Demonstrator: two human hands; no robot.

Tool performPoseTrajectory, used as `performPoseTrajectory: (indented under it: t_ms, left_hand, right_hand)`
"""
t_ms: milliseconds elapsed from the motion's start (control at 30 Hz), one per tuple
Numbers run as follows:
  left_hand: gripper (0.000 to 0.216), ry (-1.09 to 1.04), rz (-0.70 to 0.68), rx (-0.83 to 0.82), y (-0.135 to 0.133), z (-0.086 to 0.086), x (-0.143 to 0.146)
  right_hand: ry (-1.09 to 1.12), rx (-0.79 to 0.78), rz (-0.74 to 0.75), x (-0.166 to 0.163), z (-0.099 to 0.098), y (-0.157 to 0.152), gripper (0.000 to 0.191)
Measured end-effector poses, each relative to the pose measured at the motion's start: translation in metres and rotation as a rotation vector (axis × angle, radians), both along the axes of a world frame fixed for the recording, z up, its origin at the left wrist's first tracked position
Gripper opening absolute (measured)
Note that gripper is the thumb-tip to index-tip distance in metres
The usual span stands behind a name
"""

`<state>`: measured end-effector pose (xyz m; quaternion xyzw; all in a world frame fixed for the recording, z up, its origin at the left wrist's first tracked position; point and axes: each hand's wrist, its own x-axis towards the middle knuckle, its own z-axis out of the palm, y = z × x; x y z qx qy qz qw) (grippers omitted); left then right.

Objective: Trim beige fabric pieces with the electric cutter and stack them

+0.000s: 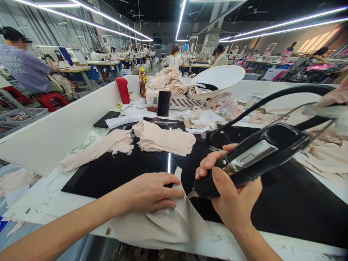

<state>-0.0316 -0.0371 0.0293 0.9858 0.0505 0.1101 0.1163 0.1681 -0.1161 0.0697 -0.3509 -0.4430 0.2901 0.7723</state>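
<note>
My right hand (233,195) grips a thick black corded tool (244,163) with a silver lever along its side. The tool's pointed metal tip (191,194) meets the edge of a pale beige fabric piece (163,228). This fabric lies partly on the black table mat (293,203) and hangs over the front edge in loose folds. On the fabric, just left of the tip, my left hand (156,192) rests flat with its fingers stretched out. Beyond my hands sits a stack of beige fabric pieces (165,139), with a longer beige bundle (100,148) to its left.
A black cable (261,103) arches from the tool toward the upper right. At the back stand a phone (164,103), a red cup (123,90), a bottle (143,82) and a large white bowl (220,81). Fabric scraps (323,152) lie at right. Other people work at sewing machines beyond.
</note>
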Motion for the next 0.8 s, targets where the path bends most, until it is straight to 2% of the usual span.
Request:
performPoseTrajectory:
  t_ms: [200,400,800]
  left_hand:
    - [0.036,0.012,0.007,0.047,-0.004,0.0,0.0]
    - [0.038,0.014,0.026,0.039,-0.005,-0.002,0.001]
    - [0.038,0.019,0.076,0.001,-0.008,-0.001,0.003]
  right_hand:
    - [0.006,-0.009,-0.011,0.0,0.001,0.0,0.039]
    - [0.035,0.028,-0.082,-0.002,0.005,0.008,0.039]
    - [0.01,0.018,-0.096,-0.004,0.002,0.017,0.036]
